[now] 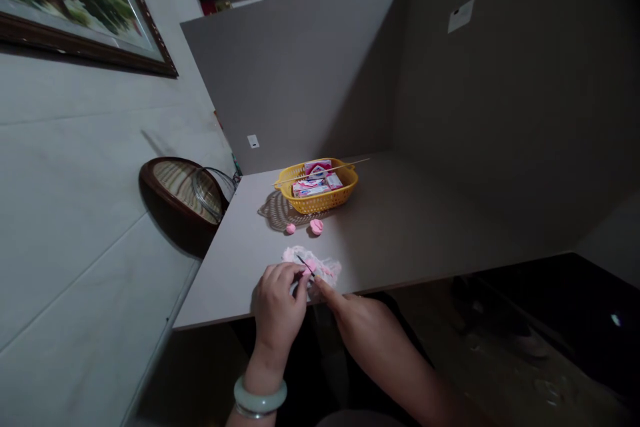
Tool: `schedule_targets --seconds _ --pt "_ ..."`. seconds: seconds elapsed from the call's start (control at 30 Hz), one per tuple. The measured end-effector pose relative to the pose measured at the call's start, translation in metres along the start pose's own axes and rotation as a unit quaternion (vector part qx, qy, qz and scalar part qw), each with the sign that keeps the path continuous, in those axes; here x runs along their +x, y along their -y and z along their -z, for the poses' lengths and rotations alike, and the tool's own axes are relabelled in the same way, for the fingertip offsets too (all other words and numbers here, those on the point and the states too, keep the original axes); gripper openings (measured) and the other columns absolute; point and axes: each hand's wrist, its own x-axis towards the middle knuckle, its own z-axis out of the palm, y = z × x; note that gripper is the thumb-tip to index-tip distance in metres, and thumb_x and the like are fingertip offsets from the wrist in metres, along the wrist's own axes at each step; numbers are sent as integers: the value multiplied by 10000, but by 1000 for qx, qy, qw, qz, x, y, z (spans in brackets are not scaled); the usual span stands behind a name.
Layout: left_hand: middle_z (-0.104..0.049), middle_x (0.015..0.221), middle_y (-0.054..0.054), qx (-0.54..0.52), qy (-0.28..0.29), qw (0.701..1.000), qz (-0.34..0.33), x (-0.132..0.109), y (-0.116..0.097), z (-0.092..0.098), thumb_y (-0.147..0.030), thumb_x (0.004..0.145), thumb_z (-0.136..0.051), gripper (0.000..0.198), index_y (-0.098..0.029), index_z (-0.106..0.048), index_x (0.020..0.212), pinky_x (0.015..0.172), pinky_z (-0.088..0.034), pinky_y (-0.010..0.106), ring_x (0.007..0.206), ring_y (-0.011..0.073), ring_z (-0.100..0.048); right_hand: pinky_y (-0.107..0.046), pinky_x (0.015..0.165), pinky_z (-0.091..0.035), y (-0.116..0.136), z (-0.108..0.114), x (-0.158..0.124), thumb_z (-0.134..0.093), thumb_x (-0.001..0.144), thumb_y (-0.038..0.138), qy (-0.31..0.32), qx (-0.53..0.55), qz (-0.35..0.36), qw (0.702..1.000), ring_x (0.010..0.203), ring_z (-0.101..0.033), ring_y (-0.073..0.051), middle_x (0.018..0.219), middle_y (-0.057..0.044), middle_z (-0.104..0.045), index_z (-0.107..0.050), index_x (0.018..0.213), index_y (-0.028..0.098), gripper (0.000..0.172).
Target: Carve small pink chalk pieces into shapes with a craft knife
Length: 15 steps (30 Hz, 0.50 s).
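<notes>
My left hand [283, 297] is closed around a small pink lump [311, 265] near the front edge of the table, with the fingertips pinching it. In my right hand [345, 310] is a thin dark-bladed knife [304, 261], its blade lying against the pink lump and the index finger stretched along it. Most of the knife's handle is hidden by the hand. Beneath both hands lies a crumpled clear plastic sheet [333, 268] with pink bits on it. Farther back on the table rest a small pink ball [291, 229] and a larger pink piece with grooves [317, 227].
A yellow plastic basket [327, 201] holds several pink-and-white boxes [319, 169], with a thin stick [345, 165] across its rim. Grey panels [310, 73] wall the table [400, 227] at the back and right. A brown oval wooden object [175, 207] stands left.
</notes>
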Motion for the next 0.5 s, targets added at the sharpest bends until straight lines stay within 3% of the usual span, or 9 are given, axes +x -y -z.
schedule_targets --seconds 0.27,0.5 --pt "-741 922 50 10 -5 1000 -11 1 -1 -2 -178 939 -652 40 -208 -676 931 822 -543 390 900 238 -653 -287 527 -362 4 2 -4 -451 934 -1 2 -20 -36 999 700 -720 -202 878 -51 -758 -498 1536 229 646" --pt "-730 915 42 1 7 1000 -5 1 -2 0 -164 944 -636 66 -218 -653 910 823 -539 393 905 242 -646 -316 471 -280 0 -4 -28 -434 857 -60 19 -42 -28 999 595 -699 -191 776 -36 -754 -452 1564 207 756"
